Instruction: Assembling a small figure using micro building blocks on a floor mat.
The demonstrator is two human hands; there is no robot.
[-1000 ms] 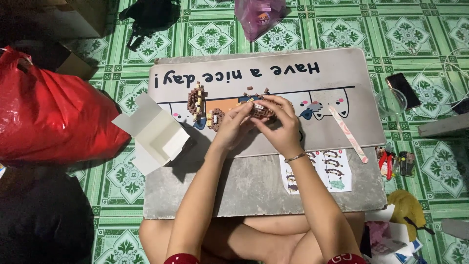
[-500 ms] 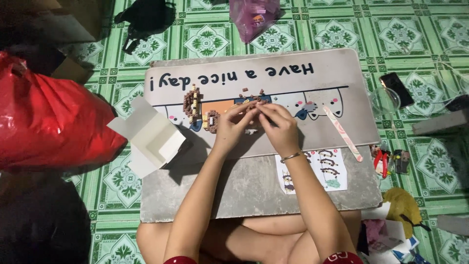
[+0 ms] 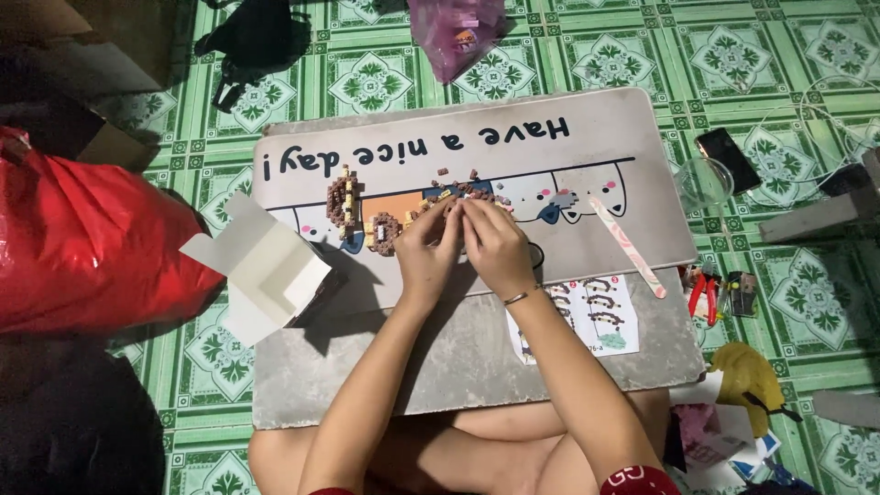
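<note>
Grey mat (image 3: 431, 367), fingers (image 3: 454, 213) on bricks (image 3: 458, 191)

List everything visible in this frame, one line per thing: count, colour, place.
lap table: one, grey, on the green tiled floor
brick assemblies: two, brown and cream, left of the hands
loose small bricks: several, brown, above the hands
open box: one, white, table's left edge
instruction sheet: one, white, near the right forearm
flat stick: one, pink, table right
red bag: one, far left
purple bag: one, top
phone: one, black, floor right
left hand, right hand: fingertips together over small bricks
</note>
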